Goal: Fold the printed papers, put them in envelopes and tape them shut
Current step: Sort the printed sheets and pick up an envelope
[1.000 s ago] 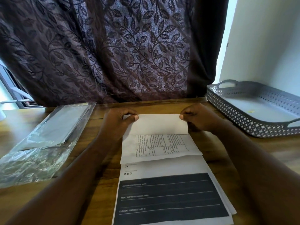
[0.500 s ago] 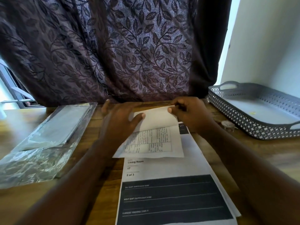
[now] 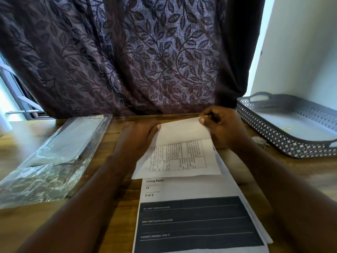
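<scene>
The left hand (image 3: 138,138) and right hand (image 3: 223,128) each pinch a far corner of the folded paper (image 3: 184,154) over the stack (image 3: 191,189); it looks light, floppy; edges suit gripping.

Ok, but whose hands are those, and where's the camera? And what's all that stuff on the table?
There's no machine here, just a person working. The picture comes from a camera worn on their head, looking down, so you see their arms reaching forward. The left hand and the right hand each pinch a far corner of a folded sheet with a printed grid on it. Its near edge lies over a stack of printed papers on the wooden table. To the left lies a shiny plastic packet with flat pale things inside, maybe envelopes. To the right sits a grey tray with handles. Behind hangs a leafy purple curtain.
</scene>
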The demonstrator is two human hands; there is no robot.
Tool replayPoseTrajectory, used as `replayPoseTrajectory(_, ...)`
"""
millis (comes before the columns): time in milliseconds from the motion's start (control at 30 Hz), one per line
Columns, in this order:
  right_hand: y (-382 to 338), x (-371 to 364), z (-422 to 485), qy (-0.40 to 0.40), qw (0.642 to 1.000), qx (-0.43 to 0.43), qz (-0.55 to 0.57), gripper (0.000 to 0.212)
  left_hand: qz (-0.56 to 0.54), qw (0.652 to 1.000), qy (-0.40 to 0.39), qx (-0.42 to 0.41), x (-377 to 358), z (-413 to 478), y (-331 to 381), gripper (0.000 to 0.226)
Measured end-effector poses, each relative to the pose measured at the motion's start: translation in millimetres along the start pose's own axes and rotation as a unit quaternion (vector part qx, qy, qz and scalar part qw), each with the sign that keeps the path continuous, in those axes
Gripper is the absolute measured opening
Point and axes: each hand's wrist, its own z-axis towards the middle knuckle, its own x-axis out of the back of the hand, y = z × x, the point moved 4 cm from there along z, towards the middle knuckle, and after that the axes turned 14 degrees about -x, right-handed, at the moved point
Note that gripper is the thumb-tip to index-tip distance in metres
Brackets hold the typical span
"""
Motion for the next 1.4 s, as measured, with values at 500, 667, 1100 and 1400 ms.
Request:
replayPoseTrajectory(500, 38, 10, 4, -0.028, 0.977, -0.135, 0.160, 0.007, -0.318, 0.915, 0.108, 0.223, 2, -8, -19, 0.012)
replayPoseTrajectory(667, 43, 5, 2, -0.115, 0.948, -0.195, 0.223, 0.013, -0.294, 0.919, 0.132, 0.229, 2, -8, -23, 0.014)
replayPoseTrajectory(1100, 55, 7, 8, -0.056, 0.922, -0.230, 0.305, 0.014, -0.532, 0.792, 0.043, 0.296, -23, -14, -5, 0.017)
replayPoseTrajectory(1400, 54, 0, 4, -0.149, 0.889, -0.262, 0.346, 0.027, -0.580, 0.741, 0.118, 0.317, -15, -11, -8, 0.020)
